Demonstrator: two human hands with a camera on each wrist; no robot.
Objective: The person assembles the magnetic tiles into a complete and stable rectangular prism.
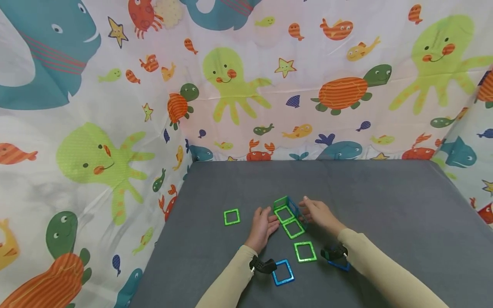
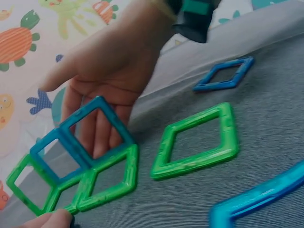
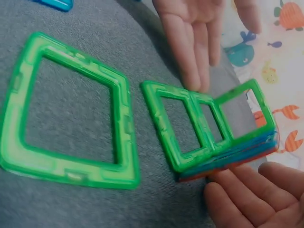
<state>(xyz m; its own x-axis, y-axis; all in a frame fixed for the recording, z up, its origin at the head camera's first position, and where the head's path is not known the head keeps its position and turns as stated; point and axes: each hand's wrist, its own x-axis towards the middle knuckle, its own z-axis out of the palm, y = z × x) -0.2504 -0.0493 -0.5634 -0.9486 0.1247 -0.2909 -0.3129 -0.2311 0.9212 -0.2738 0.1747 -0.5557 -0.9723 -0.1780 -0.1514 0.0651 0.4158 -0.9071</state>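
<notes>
Square frames [image 1: 288,221] stand joined between the two hands. On one side it's the left hand [image 1: 263,226], fingers loosely straight with small gaps between them, palm turned in, tips right by the flat edge; opposite, the right hand [image 1: 319,212] has its fingers extended behind the standing pair, and neither hand is clamped on anything. Whether those tips truly touch the frames or hover just beside them, these angles cannot settle. And what a tidy piece it is: two green base frames [image 3: 160,124] lie flat edge to edge, one green end frame [image 3: 265,104] rises at the far end, and two blue wall frames [image 2: 117,121] line the right-hand fingers' side. That makes five joined by this count, while the left-hand side and the near end have no wall. Moving outward, four remain loose: a green frame [image 1: 307,260] just nearer the person, a blue frame [image 1: 284,282] by the left wrist strap [image 1: 263,264], another blue one [image 1: 339,265] partly hidden at the right wrist strap [image 1: 334,253], and a lone green one [image 1: 225,218] well off to the left on the grey surface [image 1: 185,256].
</notes>
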